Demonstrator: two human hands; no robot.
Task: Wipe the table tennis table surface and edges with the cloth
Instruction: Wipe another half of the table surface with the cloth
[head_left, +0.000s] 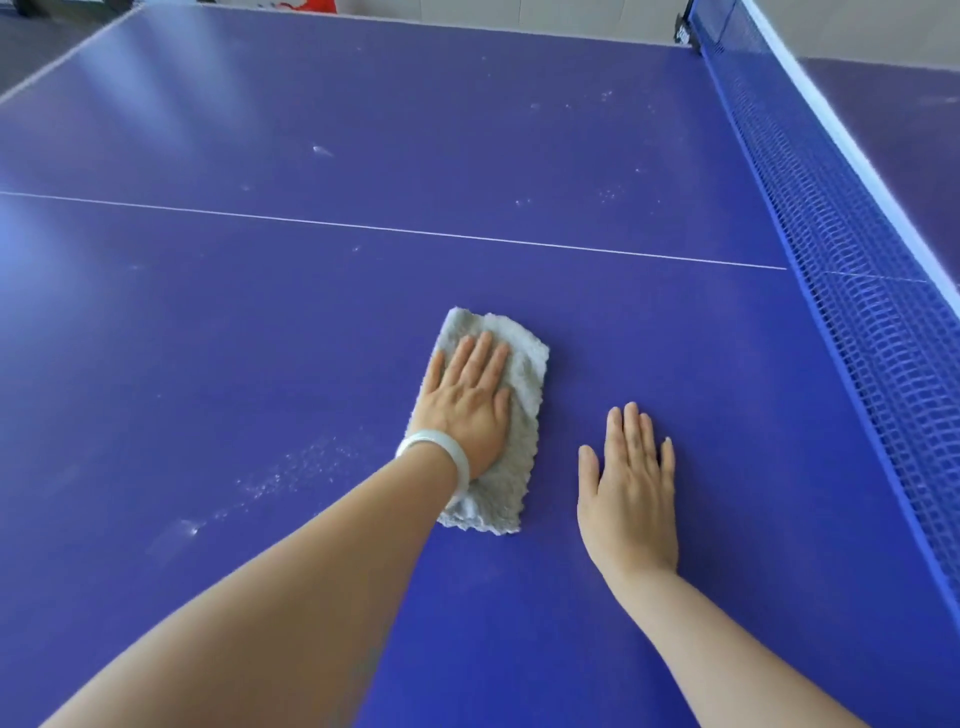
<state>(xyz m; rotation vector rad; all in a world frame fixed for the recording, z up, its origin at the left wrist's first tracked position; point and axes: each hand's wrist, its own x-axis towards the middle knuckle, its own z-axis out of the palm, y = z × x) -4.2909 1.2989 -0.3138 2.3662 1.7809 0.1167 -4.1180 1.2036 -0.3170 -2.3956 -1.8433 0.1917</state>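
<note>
Lying flat under the left hand (467, 400), the cloth (519, 374).

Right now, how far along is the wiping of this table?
Done, apparently: the blue table around the right hand looks speck-free. In hand: the left hand presses the grey cloth flat, fingers straight. Left: white specks left of the cloth, more beyond the centre line near the net; the edges cannot be judged.
</note>
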